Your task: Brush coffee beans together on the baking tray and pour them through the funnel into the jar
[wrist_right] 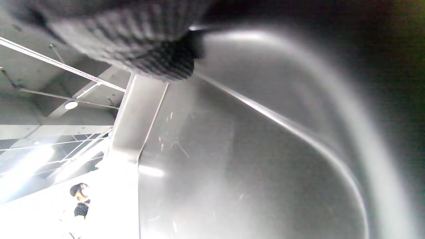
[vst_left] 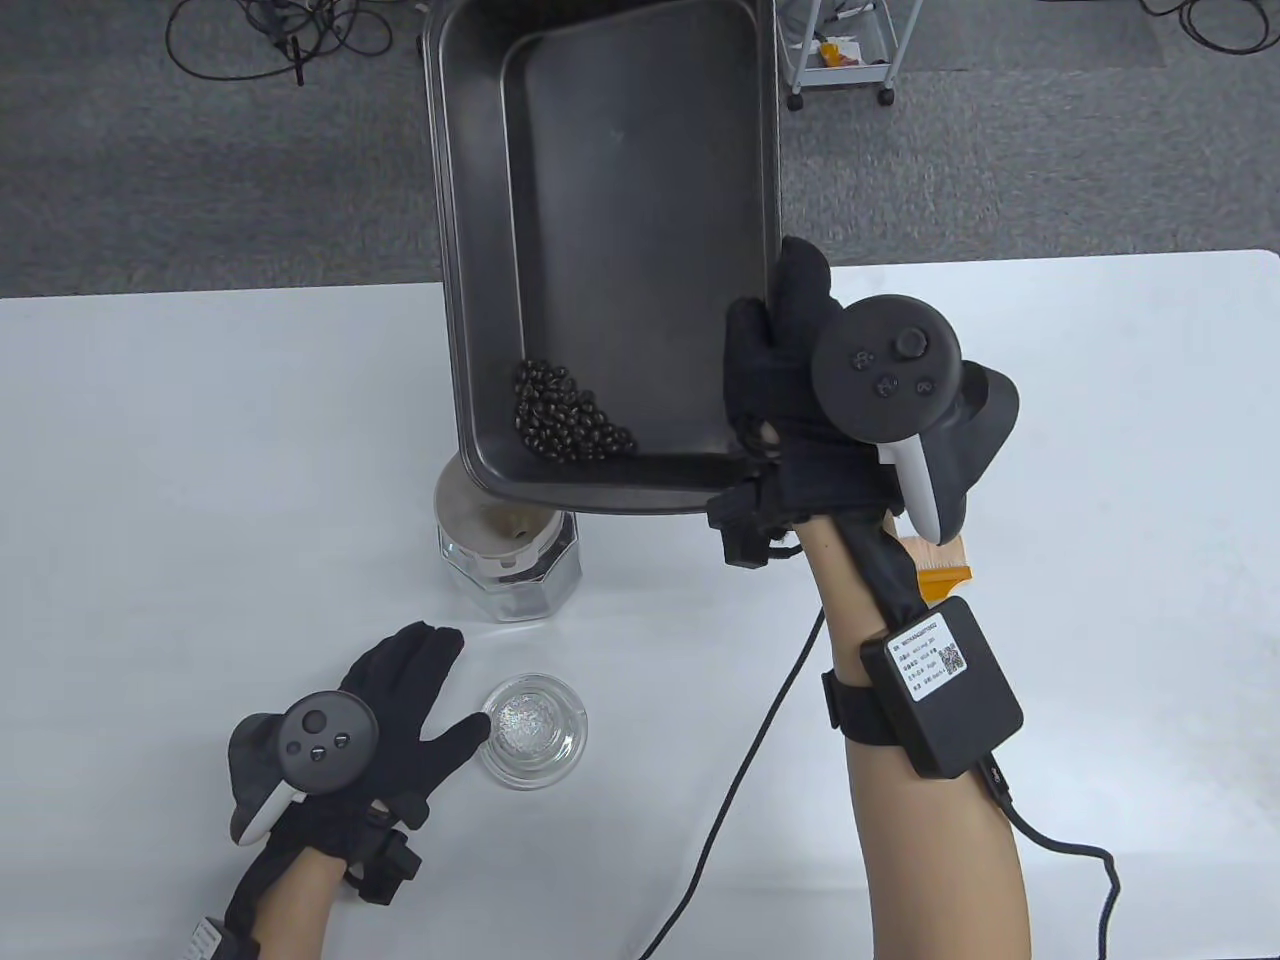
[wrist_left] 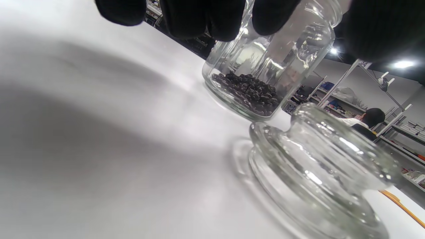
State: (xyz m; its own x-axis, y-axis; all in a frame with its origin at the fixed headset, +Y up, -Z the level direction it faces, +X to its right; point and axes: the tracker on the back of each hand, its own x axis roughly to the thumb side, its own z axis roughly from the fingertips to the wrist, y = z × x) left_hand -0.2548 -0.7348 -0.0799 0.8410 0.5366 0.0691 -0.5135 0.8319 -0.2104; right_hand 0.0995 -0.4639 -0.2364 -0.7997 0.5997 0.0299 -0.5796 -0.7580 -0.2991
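Observation:
My right hand grips the right rim of the metal baking tray and holds it lifted and tilted. A pile of coffee beans lies in its low near-left corner. That corner hangs over the funnel, which sits in the glass jar. In the left wrist view the jar has a layer of beans at its bottom. My left hand rests flat on the table, thumb beside the glass lid. The right wrist view shows only the tray's metal surface under a gloved finger.
A brush lies on the white table, mostly hidden under my right wrist. A black cable runs from the wrist box toward the near edge. Beyond the table are a wheeled cart and floor cables.

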